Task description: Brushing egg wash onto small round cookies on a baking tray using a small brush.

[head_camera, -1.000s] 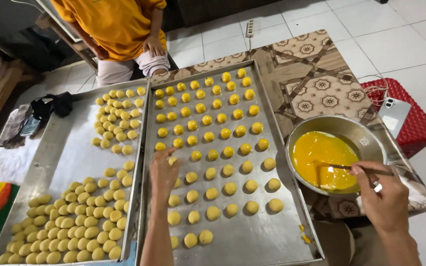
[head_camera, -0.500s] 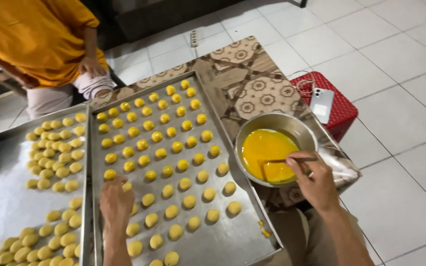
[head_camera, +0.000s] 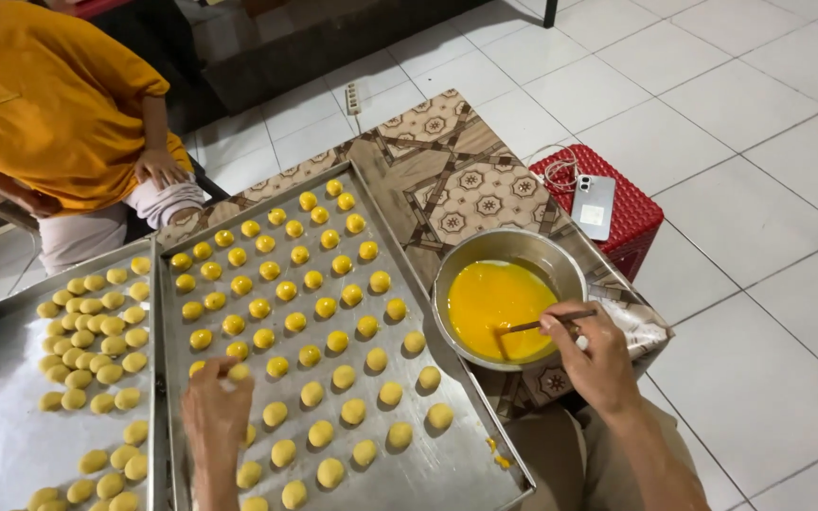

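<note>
My right hand (head_camera: 595, 355) grips a thin brush (head_camera: 543, 323) whose tip dips into yellow egg wash inside a metal bowl (head_camera: 508, 249). My left hand (head_camera: 215, 407) rests on a metal baking tray (head_camera: 428, 464), its fingertips pinching a small dough ball (head_camera: 238, 372) in the tray's lower left. Rows of small round dough balls cover the tray; the far rows look glossier and deeper yellow than the near ones.
A second tray (head_camera: 2, 445) of pale dough balls lies to the left. A person in an orange shirt (head_camera: 49, 104) sits beyond the trays. A red plastic stool (head_camera: 631, 222) with a phone (head_camera: 595, 206) stands right of the bowl, on white floor tiles.
The view has swung right and closer. My right hand has stayed at the bowl with the brush. My left hand has closed its fingers on a dough ball on the tray.
</note>
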